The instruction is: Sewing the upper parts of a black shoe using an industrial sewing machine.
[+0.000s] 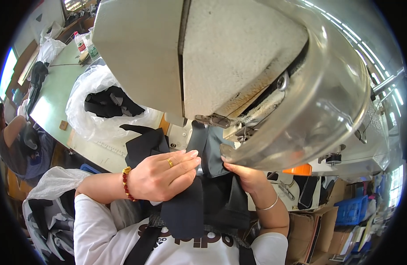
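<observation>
Several smooth, dark fabric pieces (212,159)

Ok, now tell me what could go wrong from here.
The right hand is at the dark cloth, close to the sewing machine's working end, so a fingertip might get hurt if it strayed in while the machine ran. The beaded bracelet on the left wrist could snag on the fabric. The loose dark panel hanging below the left hand might drag or pull the work crooked.
</observation>
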`<control>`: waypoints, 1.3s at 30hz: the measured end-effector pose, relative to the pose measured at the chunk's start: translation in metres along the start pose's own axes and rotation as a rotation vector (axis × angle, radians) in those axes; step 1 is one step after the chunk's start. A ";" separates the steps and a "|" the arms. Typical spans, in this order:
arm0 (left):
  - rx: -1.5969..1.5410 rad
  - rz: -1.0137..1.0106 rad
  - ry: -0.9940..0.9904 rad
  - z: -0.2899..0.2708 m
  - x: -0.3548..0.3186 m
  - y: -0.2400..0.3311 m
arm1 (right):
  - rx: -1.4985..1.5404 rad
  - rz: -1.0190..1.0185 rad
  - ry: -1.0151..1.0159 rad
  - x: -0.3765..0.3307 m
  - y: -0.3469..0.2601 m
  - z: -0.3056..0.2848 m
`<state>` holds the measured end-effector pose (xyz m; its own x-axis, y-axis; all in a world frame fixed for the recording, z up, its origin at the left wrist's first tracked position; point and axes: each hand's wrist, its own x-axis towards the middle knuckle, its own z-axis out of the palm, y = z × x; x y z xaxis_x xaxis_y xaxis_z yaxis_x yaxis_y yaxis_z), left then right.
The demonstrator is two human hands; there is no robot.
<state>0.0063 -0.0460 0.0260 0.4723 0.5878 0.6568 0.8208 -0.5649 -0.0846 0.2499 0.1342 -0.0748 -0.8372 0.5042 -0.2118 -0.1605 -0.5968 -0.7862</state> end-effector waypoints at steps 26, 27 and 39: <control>-0.115 -0.151 0.026 0.020 0.003 -0.013 | 0.306 0.021 -0.237 0.035 -0.016 -0.012; -0.142 -0.156 0.065 0.020 0.004 -0.013 | 0.354 0.042 -0.284 0.033 -0.016 -0.017; -0.528 -0.466 0.152 -0.002 0.005 -0.021 | -0.502 -0.173 -0.226 -0.010 -0.026 0.001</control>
<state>-0.0090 -0.0326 0.0326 0.0291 0.7703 0.6370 0.6433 -0.5022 0.5779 0.2621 0.1435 -0.0519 -0.9208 0.3890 0.0300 -0.0832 -0.1205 -0.9892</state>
